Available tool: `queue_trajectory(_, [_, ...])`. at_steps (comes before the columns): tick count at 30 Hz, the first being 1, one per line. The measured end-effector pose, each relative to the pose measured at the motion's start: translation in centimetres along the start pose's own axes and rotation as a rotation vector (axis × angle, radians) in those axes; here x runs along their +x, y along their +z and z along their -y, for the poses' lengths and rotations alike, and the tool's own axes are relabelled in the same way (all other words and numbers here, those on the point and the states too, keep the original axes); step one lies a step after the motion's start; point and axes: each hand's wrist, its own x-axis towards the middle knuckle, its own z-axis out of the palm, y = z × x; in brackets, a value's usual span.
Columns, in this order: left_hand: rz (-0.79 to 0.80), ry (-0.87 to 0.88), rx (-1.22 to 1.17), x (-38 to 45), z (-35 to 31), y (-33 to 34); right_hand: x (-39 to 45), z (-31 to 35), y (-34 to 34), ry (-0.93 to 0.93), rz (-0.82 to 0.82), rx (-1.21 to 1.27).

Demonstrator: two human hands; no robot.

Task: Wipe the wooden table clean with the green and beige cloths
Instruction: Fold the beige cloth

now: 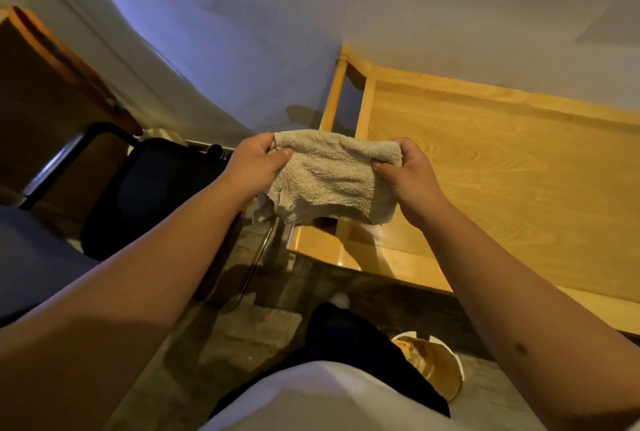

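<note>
Two surfaces matter here, and the larger is the wooden counter, its pale grained top lying to the right, with nothing seen resting on the part in view. A black chair is seen to the left, and a round bucket stands on the floor near the person's legs.

The beige terry cloth is held in the air in front of the counter's near left corner, apart from the wood, its frayed lower edge hanging loose. One upper corner is pinched in the grip of the left hand, thumb over fabric; the other is pinched likewise by the right hand. No green cloth can be seen.

The step appears to be spreading or folding the cloth. A flat pad would best be formed, ragged edges tucked inside, before it is laid on the wood and drawn along the grain in overlapping strokes.
</note>
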Motion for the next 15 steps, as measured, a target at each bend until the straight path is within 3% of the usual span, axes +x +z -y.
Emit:
queue_trajectory(8, [-0.014, 0.041, 0.101, 10.2, -2.6, -1.4, 10.1, 1.4, 0.6, 0.017, 0.002, -0.041])
queue_trajectory(15, [0.047, -0.019, 0.036, 19.1, -2.1, -1.0, 17.7, 0.5, 1.5, 0.100, -0.066, -0.039])
